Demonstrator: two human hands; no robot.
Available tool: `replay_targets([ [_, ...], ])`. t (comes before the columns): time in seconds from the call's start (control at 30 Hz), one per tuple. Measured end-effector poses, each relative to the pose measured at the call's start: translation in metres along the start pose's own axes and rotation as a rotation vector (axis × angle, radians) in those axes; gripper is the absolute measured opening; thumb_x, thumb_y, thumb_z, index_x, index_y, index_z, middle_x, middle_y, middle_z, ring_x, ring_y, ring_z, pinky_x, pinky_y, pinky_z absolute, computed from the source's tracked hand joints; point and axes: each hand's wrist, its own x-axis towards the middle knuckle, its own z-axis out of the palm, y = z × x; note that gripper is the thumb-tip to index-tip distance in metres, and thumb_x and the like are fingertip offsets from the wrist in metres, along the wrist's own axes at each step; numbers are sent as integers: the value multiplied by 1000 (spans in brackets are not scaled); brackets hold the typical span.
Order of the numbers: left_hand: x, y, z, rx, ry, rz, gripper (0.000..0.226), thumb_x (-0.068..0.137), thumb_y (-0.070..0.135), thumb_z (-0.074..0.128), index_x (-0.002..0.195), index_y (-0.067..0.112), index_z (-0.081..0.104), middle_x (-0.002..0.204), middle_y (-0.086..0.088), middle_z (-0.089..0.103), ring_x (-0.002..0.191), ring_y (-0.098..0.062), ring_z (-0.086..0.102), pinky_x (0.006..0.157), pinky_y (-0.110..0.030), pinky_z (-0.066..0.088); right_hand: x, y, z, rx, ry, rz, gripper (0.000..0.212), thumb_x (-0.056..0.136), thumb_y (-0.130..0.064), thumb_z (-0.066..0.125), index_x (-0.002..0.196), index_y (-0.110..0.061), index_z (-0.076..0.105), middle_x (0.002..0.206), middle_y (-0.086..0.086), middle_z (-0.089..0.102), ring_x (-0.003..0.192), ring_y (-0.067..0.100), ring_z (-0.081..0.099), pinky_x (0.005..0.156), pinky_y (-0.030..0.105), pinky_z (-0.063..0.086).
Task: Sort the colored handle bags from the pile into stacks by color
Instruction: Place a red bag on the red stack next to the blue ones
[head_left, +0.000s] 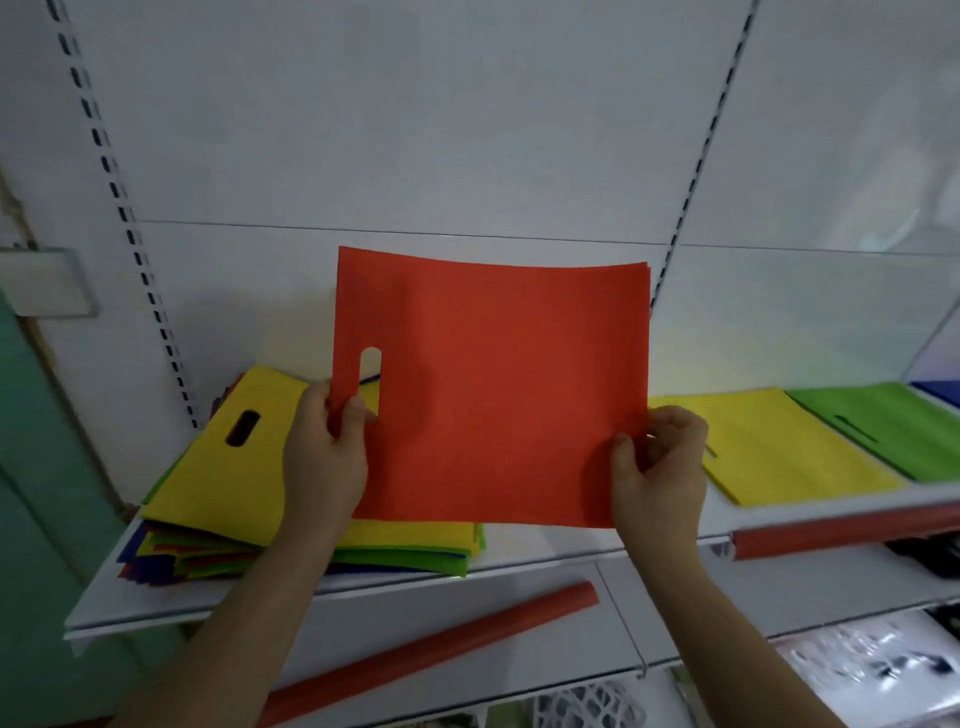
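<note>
Two bare hands held one flat red-orange fabric bag with a cut-out slot handle (493, 384) upright in front of a white shelf-back panel (415, 130). The left hand (324, 452) gripped the bag's lower left edge just below the handle slot, thumb on the near face and fingers curled behind. The right hand (657, 462) pinched the lower right corner, thumb in front and the other fingers bent round the edge. The bag hung clear above the white shelf board (545, 556), its handle slot on the left side, its top edge slightly bowed.

Behind the left hand, on the left part of the shelf, lay the mixed pile of colored handle bags (218, 514), topped by a yellow bag with an oval handle hole (234, 457); green, red, blue and purple edges showed fanned out beneath it. To the right of the held bag, a flat yellow stack (779, 447) lay on the shelf, a green stack (883, 421) touching its far side, and a corner of something blue (940, 392) beyond that. A red-orange price strip (841, 530) ran along the right shelf's front edge, and a loose red-orange strip (431, 649) lay slantwise on the lower shelf.
</note>
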Motion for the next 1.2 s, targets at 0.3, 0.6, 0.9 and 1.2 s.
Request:
replay_targets([
  [0.3,-63,45,115,-48,-110,39,25,107,26,55,130,36,54,110,5,70,100,-18,67,80,-39,53,13,67,-133,-233,121,-138,35,94,3,64,122,-18,69,117,-4,67,107,11,63,96,32,51],
  [0.6,-186,139,299,-12,-353,105,29,104,15,47,121,33,62,107,17,69,95,-1,63,75,-17,43,42,148,-347,-439,118,-25,59,87,2,62,142,-20,59,135,-7,54,108,5,54,92,30,46],
  [0.9,-278,209,461,-35,-539,272,46,98,4,54,138,26,60,128,1,67,112,-24,62,93,-36,49,65,219,-515,-554,274,93,55,93,-2,60,144,-20,58,134,-9,54,110,5,54,93,27,43],
  [1.2,-340,257,647,-102,-723,365,49,98,2,53,144,18,59,139,-2,63,128,-19,57,103,-25,38,118,308,-633,-716,337,218,59,96,-14,68,152,-18,49,140,-3,50,118,16,58,95,33,49],
])
